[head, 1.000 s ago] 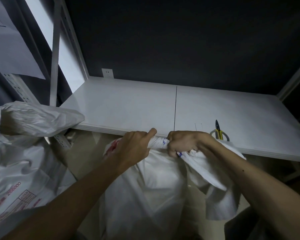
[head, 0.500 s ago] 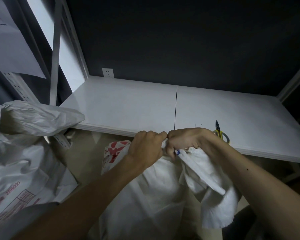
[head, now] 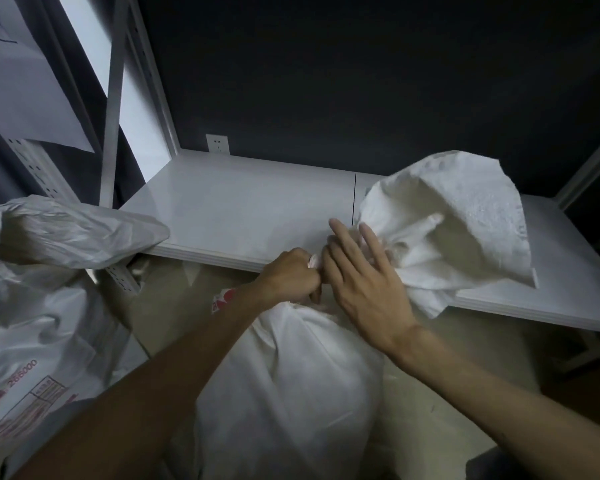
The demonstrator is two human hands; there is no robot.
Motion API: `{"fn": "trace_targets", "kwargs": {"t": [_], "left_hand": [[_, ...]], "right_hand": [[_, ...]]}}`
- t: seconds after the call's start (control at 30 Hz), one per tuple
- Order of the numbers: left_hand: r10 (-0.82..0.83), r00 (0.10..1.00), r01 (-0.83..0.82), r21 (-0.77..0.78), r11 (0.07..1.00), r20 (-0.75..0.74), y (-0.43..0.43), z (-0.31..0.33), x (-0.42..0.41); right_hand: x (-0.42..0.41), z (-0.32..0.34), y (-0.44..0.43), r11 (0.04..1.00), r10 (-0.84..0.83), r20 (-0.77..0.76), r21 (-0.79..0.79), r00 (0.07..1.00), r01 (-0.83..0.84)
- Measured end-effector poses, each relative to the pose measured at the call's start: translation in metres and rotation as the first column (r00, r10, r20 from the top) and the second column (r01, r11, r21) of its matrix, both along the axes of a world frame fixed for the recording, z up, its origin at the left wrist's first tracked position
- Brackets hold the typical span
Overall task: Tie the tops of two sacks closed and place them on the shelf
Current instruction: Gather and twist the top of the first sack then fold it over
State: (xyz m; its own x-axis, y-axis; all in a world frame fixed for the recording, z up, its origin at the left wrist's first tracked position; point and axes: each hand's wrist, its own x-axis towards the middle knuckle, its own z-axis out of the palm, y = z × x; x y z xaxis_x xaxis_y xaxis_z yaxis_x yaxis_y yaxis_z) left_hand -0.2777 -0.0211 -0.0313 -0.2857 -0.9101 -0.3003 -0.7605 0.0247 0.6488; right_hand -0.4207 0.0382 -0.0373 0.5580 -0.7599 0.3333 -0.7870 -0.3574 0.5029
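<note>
A full white sack (head: 284, 382) stands on the floor in front of the white shelf (head: 243, 213). My left hand (head: 291, 273) grips its twisted neck just below the shelf's front edge. The sack's loose top (head: 465, 216) is thrown up and to the right and lies over the shelf. My right hand (head: 364, 275) has its fingers spread and straight, touching the base of that flap next to my left fist. A second white sack (head: 39, 296) with red print stands at the left, its top loosely folded over.
The shelf's metal uprights (head: 113, 109) rise at the left and the far right. A wall socket (head: 217, 143) sits at the back of the shelf. A dark wall is behind. Beige floor (head: 174, 306) shows between the two sacks.
My right hand has let go of the twisted neck and opened. The sack's loose top has swung from hanging down at the right to lying over the shelf, hiding the pliers.
</note>
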Motion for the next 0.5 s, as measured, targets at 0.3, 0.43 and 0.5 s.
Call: {"fn": "trace_targets", "kwargs": {"t": [0.3, 0.43, 0.5], "left_hand": [[-0.124, 0.991, 0.127, -0.059, 0.99, 0.043, 0.017, 0.004, -0.012], [-0.08, 0.978, 0.127, -0.245, 0.961, 0.192, 0.028, 0.003, -0.013], [-0.026, 0.974, 0.106, -0.351, 0.93, 0.225, 0.032, 0.001, -0.011]], "right_hand": [[-0.027, -0.033, -0.039, 0.933, 0.268, 0.223, -0.304, 0.937, -0.194], [-0.022, -0.026, -0.047, 0.925, 0.337, 0.341, -0.292, 0.878, -0.242], [-0.019, -0.02, -0.049, 0.958, 0.285, 0.379, -0.076, 0.88, -0.277]]}}
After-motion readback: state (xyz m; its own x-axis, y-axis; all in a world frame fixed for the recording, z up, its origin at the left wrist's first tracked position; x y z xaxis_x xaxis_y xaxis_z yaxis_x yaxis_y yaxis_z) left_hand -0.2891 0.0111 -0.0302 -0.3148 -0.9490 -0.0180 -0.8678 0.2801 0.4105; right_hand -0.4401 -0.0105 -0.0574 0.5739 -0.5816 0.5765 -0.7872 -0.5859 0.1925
